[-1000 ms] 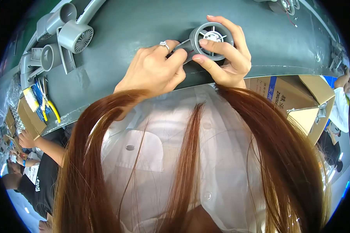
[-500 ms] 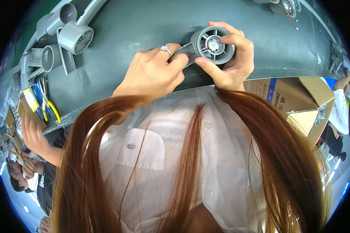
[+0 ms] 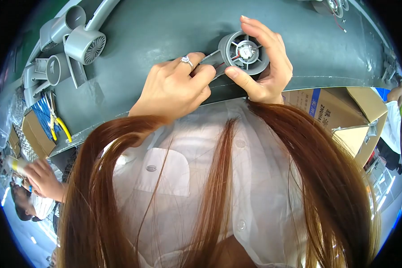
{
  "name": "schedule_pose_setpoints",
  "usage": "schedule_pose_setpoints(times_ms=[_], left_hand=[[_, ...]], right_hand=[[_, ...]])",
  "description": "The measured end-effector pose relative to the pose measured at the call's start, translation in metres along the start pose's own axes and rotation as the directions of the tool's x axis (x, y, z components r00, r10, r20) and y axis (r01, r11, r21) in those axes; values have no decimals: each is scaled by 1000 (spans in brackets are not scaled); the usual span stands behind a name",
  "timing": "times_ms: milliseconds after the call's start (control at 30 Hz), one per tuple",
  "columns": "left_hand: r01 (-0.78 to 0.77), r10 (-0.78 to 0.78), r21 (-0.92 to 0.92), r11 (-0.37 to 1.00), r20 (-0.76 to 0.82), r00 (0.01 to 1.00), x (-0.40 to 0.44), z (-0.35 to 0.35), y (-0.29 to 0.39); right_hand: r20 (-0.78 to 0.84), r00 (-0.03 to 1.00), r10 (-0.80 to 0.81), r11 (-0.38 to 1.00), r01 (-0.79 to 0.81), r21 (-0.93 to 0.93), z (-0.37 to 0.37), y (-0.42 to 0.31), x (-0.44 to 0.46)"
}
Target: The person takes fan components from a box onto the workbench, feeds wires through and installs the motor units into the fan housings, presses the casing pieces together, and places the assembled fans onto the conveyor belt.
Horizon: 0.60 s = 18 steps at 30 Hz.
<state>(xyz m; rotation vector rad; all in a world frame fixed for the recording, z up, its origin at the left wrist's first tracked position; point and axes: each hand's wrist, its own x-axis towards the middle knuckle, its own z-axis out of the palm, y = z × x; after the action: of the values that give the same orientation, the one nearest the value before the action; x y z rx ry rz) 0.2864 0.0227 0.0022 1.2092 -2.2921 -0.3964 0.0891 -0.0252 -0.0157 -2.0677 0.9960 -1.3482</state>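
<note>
Dark green tabletop (image 3: 152,27) lies beneath the left hand (image 3: 176,85), pinching the handle (image 3: 213,59), and, just right of that grip, the right hand (image 3: 269,76) loosely grasping the fan housing (image 3: 224,46), whose motor (image 3: 246,52) looks seated, its red wire (image 3: 219,65) apparently not yet covered.

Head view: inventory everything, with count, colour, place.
Fan: one, grey, between hands
Plastic parts: several, grey, upper left
Wired parts: several, grey, upper right
Pliers: one, yellow-handled, table's left
Wires: bundle, blue, beside pliers
Boxes: several, brown, both sides
Table: one, green, upper half
Co-worker's hand: one, lower left
Sleeve: one, white, far right
Hair: strands, brown, lower half
Shirt: one, white, lower centre
Left hand: one, ringed, fan's left
Right hand: one, fan's right
</note>
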Motion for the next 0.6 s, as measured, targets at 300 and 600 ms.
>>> schedule_pose_setpoints(times_ms=[300, 600], left_hand=[[16, -16, 9, 1000, -47, 999, -2, 1, 3], [51, -52, -5, 999, -50, 997, -1, 0, 5]], right_hand=[[205, 976, 69, 997, -74, 17, -7, 2, -4], [106, 989, 107, 993, -100, -69, 0, -6, -6]])
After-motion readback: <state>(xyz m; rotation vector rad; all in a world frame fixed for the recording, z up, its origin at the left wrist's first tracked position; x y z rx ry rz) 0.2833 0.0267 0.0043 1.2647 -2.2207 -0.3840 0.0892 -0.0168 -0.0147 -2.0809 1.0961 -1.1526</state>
